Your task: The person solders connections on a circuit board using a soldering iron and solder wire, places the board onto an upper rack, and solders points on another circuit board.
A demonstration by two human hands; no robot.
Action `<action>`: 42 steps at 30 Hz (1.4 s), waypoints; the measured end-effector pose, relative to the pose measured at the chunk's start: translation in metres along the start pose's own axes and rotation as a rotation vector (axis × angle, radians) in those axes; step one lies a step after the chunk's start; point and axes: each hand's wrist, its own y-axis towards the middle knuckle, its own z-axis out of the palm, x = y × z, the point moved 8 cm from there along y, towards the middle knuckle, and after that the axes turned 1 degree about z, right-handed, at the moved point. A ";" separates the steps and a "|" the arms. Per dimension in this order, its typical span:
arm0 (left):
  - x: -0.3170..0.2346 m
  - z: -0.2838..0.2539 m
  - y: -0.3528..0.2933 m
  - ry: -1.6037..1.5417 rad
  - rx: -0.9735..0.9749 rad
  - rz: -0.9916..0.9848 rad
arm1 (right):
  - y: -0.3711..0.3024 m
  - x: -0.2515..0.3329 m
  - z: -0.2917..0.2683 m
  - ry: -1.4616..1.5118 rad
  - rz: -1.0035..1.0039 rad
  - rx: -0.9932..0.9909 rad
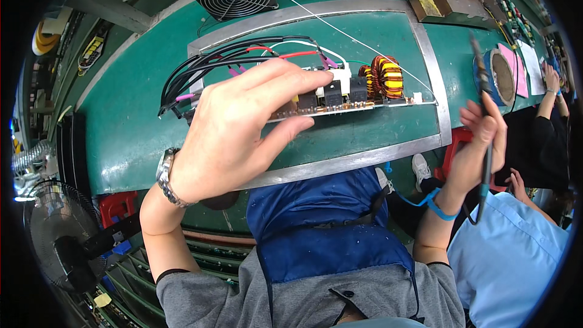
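Glossy green tabletop [130, 146] spreads beneath the left hand [240, 115] and to its left, bordered by a flat, dull-silver metal strip [340, 165]. A linked metal wristwatch [165, 176] circles that wrist. Just beyond the knuckles arcs a loose bundle of smooth black wires [182, 73], with some red and white strands and purple sleeves. The left hand is half curled, its fingers over the far side and its thumb along the near face of a thin, straight-edged circuit board [352, 108], gripped between them and seen nearly edge-on. Right of the fingertips, blocky black and white components [334, 92] crowd the board, then ring-shaped coils [387, 77] of ribbed copper wire over yellow. Farther right, well apart from the board, the right hand [480, 149] closes around a slender, dark, pen-shaped tool [483, 79], its blurred tip pointing away from the person, a black cable [475, 220] looping below.
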 end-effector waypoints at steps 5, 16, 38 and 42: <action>0.012 -0.002 0.006 -0.038 0.045 -0.038 | -0.014 0.016 0.061 0.301 0.055 0.187; 0.063 -0.066 -0.092 -0.286 -0.610 -0.274 | -0.008 0.014 0.079 0.342 0.074 0.138; 0.106 -0.010 -0.134 -0.337 -0.739 -0.264 | -0.018 0.001 0.079 0.323 0.084 0.158; 0.092 -0.019 -0.130 -0.233 -0.747 -0.254 | -0.002 0.005 0.079 0.358 0.046 0.149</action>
